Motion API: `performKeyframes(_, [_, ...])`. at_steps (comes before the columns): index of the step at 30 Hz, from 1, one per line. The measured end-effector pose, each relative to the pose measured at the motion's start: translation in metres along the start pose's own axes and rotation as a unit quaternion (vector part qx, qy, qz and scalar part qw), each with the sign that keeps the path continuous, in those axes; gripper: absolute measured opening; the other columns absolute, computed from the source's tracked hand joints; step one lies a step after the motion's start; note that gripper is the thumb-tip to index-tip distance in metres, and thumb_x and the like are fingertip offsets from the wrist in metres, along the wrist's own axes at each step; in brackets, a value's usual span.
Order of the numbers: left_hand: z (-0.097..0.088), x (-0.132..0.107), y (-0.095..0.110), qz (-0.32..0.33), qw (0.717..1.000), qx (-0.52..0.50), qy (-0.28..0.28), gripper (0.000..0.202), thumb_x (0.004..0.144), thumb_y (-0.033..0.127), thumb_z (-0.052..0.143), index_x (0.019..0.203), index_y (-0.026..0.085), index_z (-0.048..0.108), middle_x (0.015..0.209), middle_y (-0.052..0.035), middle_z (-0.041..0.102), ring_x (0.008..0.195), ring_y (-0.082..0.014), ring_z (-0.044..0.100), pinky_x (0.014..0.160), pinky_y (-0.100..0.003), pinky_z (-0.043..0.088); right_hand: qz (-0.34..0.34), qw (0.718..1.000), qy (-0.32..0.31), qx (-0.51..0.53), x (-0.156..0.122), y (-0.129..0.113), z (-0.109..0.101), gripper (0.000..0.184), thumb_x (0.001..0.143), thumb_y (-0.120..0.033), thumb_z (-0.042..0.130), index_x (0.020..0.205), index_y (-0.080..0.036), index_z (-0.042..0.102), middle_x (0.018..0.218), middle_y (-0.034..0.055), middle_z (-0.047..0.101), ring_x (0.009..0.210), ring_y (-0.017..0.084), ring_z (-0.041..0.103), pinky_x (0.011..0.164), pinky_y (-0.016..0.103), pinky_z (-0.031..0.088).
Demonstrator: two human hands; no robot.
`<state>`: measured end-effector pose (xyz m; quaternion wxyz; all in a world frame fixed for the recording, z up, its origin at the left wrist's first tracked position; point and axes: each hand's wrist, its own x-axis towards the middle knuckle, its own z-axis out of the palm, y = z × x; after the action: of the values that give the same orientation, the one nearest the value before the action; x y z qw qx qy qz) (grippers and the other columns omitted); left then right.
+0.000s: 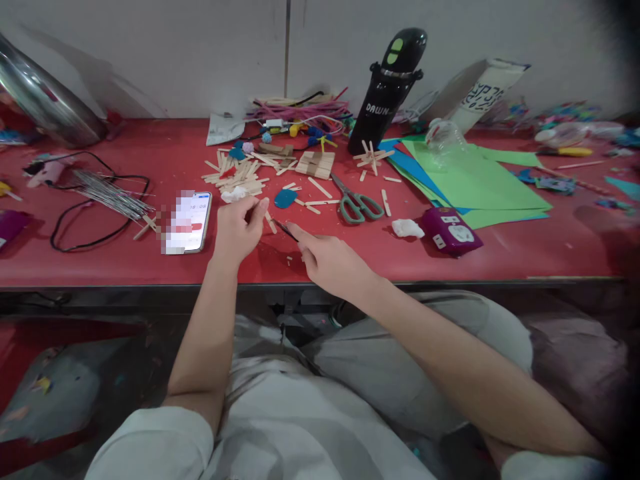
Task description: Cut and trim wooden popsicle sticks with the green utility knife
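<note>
My left hand is closed, thumb against curled fingers, around the end of a wooden craft stick that points toward the right. In my right hand a slim dark cutting tool, which looks like a craft knife, is gripped with the index finger stretched along it. Its tip meets or nearly meets the stick; I cannot tell which. Small wood chips lie below the tool. Just beyond my hands are a blue oval piece and a pile of craft sticks.
Green-handled scissors lie right of centre, near a stick bundle. A lit phone is left of my hands. Farther out stand a black bottle, coloured paper and a purple tissue pack on the red table.
</note>
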<state>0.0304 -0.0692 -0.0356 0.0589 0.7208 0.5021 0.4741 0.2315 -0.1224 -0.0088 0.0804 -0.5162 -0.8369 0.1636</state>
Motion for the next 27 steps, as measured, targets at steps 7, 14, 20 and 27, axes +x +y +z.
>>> performKeyframes(7, [0.003, 0.003, 0.002, 0.021, 1.000, -0.009, -0.005, 0.037, 0.096, 0.035, 0.055, 0.063, 0.020, 0.047, 0.054, 0.0040, 0.044, 0.052, -0.0106, 0.040, 0.054, -0.029, 0.030, 0.010, 1.000, -0.017, -0.011, -0.001, -0.007, -0.011, 0.062, 0.097, -0.014, 0.037, 0.159, -0.022, 0.036, 0.107, 0.0135, 0.075, 0.091, 0.026, 0.071, 0.070, 0.031, 0.044])
performKeyframes(14, [0.005, 0.003, 0.004, 0.033, 0.999, -0.008, -0.004, 0.036, 0.096, 0.034, 0.057, 0.064, 0.020, 0.049, 0.054, 0.0048, 0.043, 0.051, -0.0099, 0.038, 0.054, -0.028, 0.031, 0.016, 1.000, -0.022, 0.002, 0.000, -0.009, -0.016, 0.061, 0.097, -0.014, 0.039, 0.157, -0.019, 0.039, 0.107, 0.0151, 0.076, 0.090, 0.028, 0.071, 0.070, 0.033, 0.045])
performKeyframes(20, [0.004, 0.004, 0.004, 0.036, 0.999, -0.011, -0.005, 0.035, 0.096, 0.034, 0.057, 0.064, 0.020, 0.051, 0.053, 0.0043, 0.047, 0.051, -0.0099, 0.040, 0.055, -0.028, 0.032, 0.018, 0.999, -0.028, 0.021, 0.003, -0.010, -0.022, 0.057, 0.097, -0.014, 0.040, 0.154, -0.018, 0.044, 0.110, 0.0157, 0.076, 0.093, 0.029, 0.071, 0.072, 0.034, 0.045])
performKeyframes(27, [0.002, 0.004, 0.005, 0.036, 0.999, -0.006, -0.015, 0.036, 0.095, 0.034, 0.056, 0.063, 0.020, 0.049, 0.053, 0.0040, 0.046, 0.052, -0.0105, 0.041, 0.054, -0.028, 0.032, 0.017, 0.999, -0.045, -0.002, 0.003, -0.014, -0.027, 0.060, 0.096, -0.013, 0.041, 0.155, -0.018, 0.042, 0.114, 0.0170, 0.074, 0.100, 0.033, 0.071, 0.076, 0.037, 0.049])
